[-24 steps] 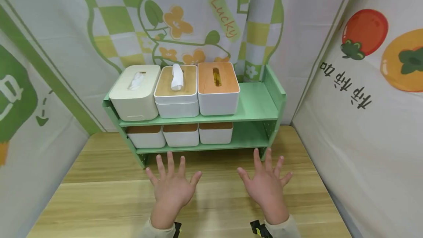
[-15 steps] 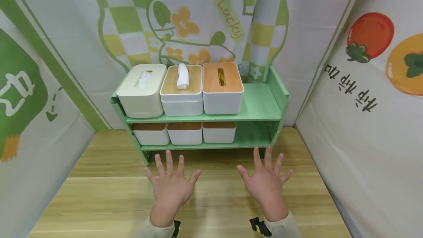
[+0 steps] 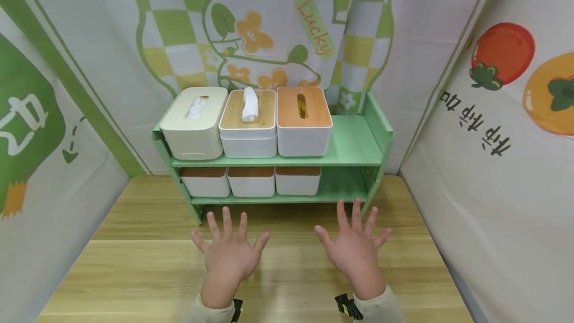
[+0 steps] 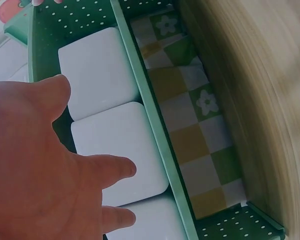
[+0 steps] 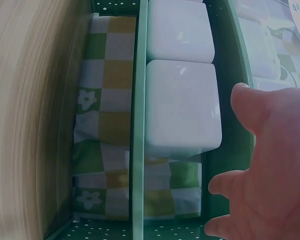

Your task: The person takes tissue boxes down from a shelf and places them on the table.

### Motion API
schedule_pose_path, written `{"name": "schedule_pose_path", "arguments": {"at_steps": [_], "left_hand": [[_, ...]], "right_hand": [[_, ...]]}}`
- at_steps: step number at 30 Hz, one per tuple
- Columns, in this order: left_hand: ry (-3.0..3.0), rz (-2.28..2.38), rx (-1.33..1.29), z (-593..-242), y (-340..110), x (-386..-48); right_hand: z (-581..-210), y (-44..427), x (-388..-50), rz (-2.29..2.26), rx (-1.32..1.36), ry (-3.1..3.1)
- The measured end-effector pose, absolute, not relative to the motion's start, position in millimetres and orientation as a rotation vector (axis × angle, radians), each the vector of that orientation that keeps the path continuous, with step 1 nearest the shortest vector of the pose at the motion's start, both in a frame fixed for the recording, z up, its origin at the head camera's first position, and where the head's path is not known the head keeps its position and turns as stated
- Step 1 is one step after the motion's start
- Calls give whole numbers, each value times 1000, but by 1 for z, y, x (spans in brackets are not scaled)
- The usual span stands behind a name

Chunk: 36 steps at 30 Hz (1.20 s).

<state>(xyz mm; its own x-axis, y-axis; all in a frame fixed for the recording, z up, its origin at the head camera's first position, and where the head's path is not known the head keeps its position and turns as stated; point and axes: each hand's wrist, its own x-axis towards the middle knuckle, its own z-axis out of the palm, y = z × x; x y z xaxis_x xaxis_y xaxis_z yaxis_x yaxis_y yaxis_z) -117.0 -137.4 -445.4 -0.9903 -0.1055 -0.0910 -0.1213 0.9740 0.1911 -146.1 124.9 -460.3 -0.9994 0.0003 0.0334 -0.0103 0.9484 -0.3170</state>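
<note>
Both hands hold nothing. My left hand (image 3: 230, 258), fingers spread, is in front of the left part of a green two-tier shelf (image 3: 352, 141). Also with fingers spread, my right hand (image 3: 355, 250) is before the shelf's right end. On the upper tier stand a cream tissue box (image 3: 192, 141), a white tissue box with a bamboo lid (image 3: 249, 148) and a white tissue box with an orange-brown wooden lid (image 3: 304, 141). White tissue shows in the first two. Three white boxes with brown tops fill the lower tier's left and middle: left (image 3: 206, 186), middle (image 3: 252, 186), right (image 3: 297, 184).
The shelf stands at the back of a wooden table (image 3: 287, 278). Behind it hangs a green-and-white checked cloth (image 3: 179, 29). Printed white cloth walls rise on both sides, the right one (image 3: 515, 188) showing fruit pictures.
The head view has shifted, so the shelf appears farther right. Both spread hands appear slightly farther left. The boxes keep their places on the shelf.
</note>
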Motion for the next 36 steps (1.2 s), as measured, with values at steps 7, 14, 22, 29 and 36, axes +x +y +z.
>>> {"name": "schedule_pose_path", "arguments": {"at_steps": [7, 14, 22, 29, 36], "left_hand": [[3079, 319, -173, -446, -140, -117], [3087, 326, -138, -450, -143, -121], [3293, 499, -127, -451, -155, -130], [3646, 864, 86, -449, -178, -143], [4103, 1366, 663, -434, -222, -179]], "right_hand": [[-459, 122, -151, 461, 26, -3059], [-461, 125, -156, 582, 159, -2926], [-466, 134, -163, 728, 321, -2626], [-460, 151, -177, 832, 456, -2329], [-443, 175, -207, 789, 573, -1979]]}}
